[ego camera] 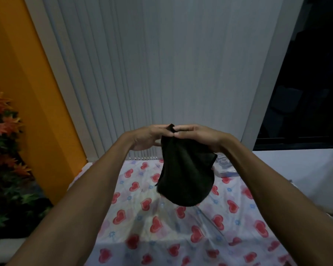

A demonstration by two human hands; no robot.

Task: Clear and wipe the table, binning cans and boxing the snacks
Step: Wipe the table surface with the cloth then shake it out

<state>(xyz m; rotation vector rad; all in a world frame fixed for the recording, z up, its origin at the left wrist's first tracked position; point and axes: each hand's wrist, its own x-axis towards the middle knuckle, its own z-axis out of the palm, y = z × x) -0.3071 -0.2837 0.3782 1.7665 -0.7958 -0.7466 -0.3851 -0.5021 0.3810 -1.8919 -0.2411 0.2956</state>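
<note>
A dark soft cloth (pixel 185 175) hangs in the air above the counter (pixel 161 237), which is covered in a white plastic sheet printed with red hearts. The left hand (pixel 147 138) and the right hand (pixel 197 137) meet side by side at the cloth's top edge, each grip pinching the bunched fabric between thumb and fingertips. White vertical blinds (pixel 142 73) hang behind, and a clear plastic item (pixel 224 164), too blurred to identify, lies at the counter's far right.
</note>
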